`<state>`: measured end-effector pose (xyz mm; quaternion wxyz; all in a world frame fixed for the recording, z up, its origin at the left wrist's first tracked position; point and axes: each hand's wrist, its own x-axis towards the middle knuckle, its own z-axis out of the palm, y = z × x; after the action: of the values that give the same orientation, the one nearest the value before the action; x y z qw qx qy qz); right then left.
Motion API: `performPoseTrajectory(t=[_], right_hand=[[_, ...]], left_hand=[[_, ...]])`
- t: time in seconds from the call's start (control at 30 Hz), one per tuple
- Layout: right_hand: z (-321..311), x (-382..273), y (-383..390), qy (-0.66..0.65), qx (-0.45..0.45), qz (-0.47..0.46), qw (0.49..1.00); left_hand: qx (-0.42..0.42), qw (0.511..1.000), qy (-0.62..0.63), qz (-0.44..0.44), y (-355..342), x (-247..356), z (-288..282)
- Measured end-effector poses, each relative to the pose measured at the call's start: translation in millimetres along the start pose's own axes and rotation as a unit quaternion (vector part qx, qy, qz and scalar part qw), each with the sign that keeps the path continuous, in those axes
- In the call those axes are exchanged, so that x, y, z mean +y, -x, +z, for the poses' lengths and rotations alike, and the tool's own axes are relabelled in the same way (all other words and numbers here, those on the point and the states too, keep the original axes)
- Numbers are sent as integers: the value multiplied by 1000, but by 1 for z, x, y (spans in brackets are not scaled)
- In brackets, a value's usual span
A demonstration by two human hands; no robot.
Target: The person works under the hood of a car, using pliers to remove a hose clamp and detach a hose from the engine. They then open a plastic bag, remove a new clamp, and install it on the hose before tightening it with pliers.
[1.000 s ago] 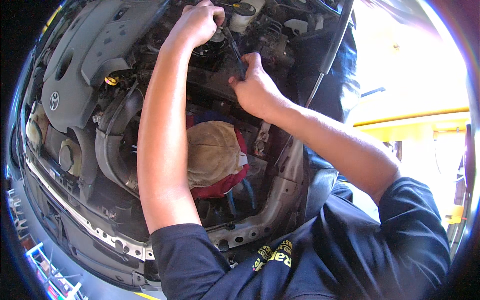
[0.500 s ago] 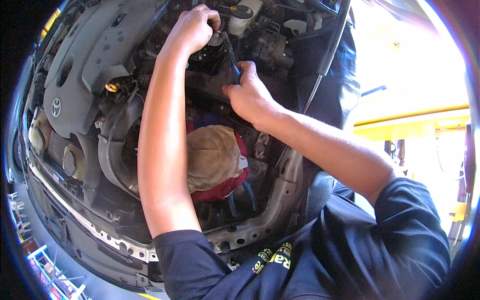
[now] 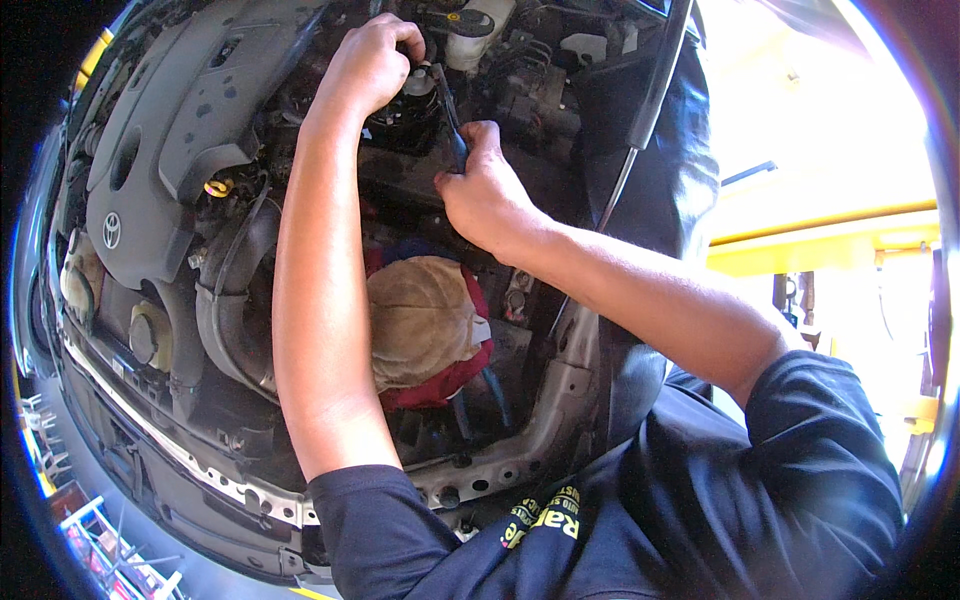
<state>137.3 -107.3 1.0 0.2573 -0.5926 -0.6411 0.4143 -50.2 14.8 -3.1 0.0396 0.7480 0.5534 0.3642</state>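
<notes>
My left hand (image 3: pixel 368 68) is high in the engine bay, fingers curled beside a small round metal fitting (image 3: pixel 419 84); whatever is inside the fingers is hidden. Below and right of it, my right hand (image 3: pixel 487 200) grips the blue-and-black handle of a long slim tool (image 3: pixel 458 145), whose dark shaft reaches up to that fitting. A white plastic reservoir (image 3: pixel 465 48) with a dark cap sits just above. Under my arms lies a tan cloth bundle (image 3: pixel 420 315) with red fabric round it.
A grey engine cover (image 3: pixel 150 190) fills the left, beside a curved intake pipe (image 3: pixel 215 310). A hood strut (image 3: pixel 660 75) rises at the right, along a dark fender cover (image 3: pixel 660 200). Beyond are a yellow metal beam (image 3: pixel 820 230) and, lower left, a cart (image 3: pixel 110 550).
Both hands have shifted slightly leftward, the left one also a little lower. The tool is still in my right hand, moved left with it, its upper end at the fitting.
</notes>
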Motion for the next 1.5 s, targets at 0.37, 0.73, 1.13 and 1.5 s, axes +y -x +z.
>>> performPoseTrajectory(t=[0.37, 0.73, 1.13, 1.5], right_hand=[[-7, -19, 4, -34, -21, 42, 998], [-25, -32, -4, -25, -97, 135, 986], [-104, -18, 26, -66, -302, 113, 944], [-168, -61, 5, -130, -527, 118, 832]], left_hand=[[22, 999, -16, 19, 0, 0, 0], [13, 1000, 18, -21, 0, -2, -6], [10, 985, 69, -160, 73, 11, -98], [-102, 991, -88, 10, 131, 155, -68]])
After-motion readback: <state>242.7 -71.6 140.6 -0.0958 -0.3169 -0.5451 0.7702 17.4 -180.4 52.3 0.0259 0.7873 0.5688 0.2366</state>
